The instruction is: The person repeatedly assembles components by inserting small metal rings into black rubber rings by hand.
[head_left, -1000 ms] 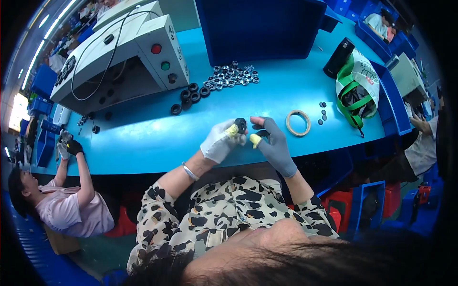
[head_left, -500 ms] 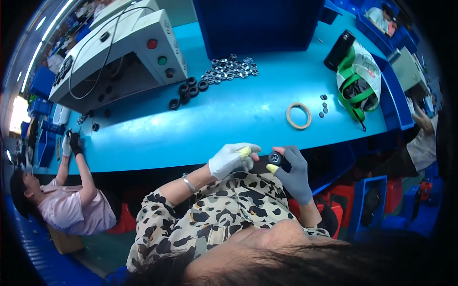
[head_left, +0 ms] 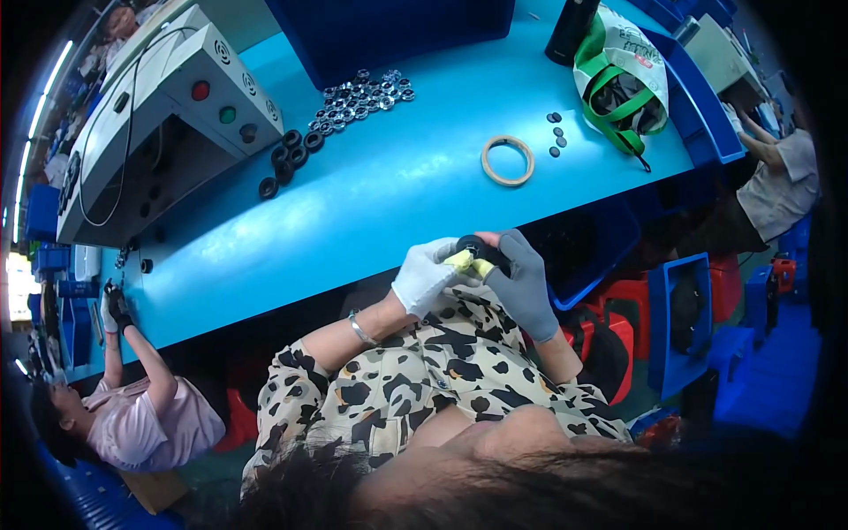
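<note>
The left hand (head_left: 426, 274), in a white glove with a yellow cover on the thumb, is curled nearly closed, its fingers and thumb pinching a small black wheel (head_left: 471, 244). The right hand (head_left: 525, 283), in a grey glove with a yellow thumb cover too, bends around the same wheel from the other side, so that the two thumbs meet across its near face. Both look clamped on it, though the thumbs hide part of the wheel and it is hard to tell which fingertips press on it. The wheel is held in front of the person's patterned shirt (head_left: 415, 371), just off the near edge of the blue table (head_left: 371, 208). As for writing, the white bag (head_left: 623, 53) with green handles has dark lettering and a little red mark on its side, too small and slanted to read, and the black bottle (head_left: 572, 34) beside it shows a faint pale mark. On the table lie a tan ring (head_left: 487, 164), a few dark discs (head_left: 561, 141), a cluster of shiny metal parts (head_left: 360, 113) and several black rings (head_left: 299, 156) near a pale machine (head_left: 190, 66) with red and green buttons.
</note>
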`<state>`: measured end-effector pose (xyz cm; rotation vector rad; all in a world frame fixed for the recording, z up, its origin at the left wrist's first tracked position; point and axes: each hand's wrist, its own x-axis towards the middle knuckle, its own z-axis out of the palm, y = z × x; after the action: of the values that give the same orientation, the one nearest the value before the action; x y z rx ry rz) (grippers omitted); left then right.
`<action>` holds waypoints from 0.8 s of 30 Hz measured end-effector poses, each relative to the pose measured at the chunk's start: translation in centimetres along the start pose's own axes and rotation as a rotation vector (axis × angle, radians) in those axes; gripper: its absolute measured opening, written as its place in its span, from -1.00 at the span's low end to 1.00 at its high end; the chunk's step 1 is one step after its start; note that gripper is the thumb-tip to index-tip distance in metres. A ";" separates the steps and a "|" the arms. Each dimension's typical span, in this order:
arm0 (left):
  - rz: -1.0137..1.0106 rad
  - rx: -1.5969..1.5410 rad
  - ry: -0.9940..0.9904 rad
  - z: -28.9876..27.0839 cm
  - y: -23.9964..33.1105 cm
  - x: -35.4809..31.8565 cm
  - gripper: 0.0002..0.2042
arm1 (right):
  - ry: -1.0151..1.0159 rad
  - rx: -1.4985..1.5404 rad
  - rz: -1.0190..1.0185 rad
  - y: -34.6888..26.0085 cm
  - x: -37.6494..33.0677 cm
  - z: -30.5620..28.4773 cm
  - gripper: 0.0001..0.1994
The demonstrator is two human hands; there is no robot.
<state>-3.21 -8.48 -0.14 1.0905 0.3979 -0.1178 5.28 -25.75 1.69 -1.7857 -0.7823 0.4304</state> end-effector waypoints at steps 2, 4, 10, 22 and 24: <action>0.041 -0.031 0.003 0.3 -0.3 -0.3 -0.79 | 0.069 0.056 -0.031 -0.1 -0.1 0.5 -0.56; 0.125 0.138 0.085 0.4 -0.6 -0.6 -0.80 | 0.062 0.045 -0.053 0.0 -0.1 0.7 -0.57; 0.277 0.329 0.197 0.0 -2.6 -0.5 -0.90 | 0.131 -0.053 -0.209 1.8 -1.1 2.1 -0.56; -0.077 0.233 -0.023 -0.4 -2.3 -1.1 -0.79 | 0.000 0.534 0.280 2.4 -2.3 0.6 -0.72; -0.057 0.268 -0.025 -0.3 -2.5 -1.1 -0.80 | -0.081 0.502 0.248 3.0 -2.5 0.2 -0.70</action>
<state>-5.05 -9.45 -1.95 1.3409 0.3989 -0.2405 4.29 -27.93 -1.42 -1.3982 -0.4526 0.7931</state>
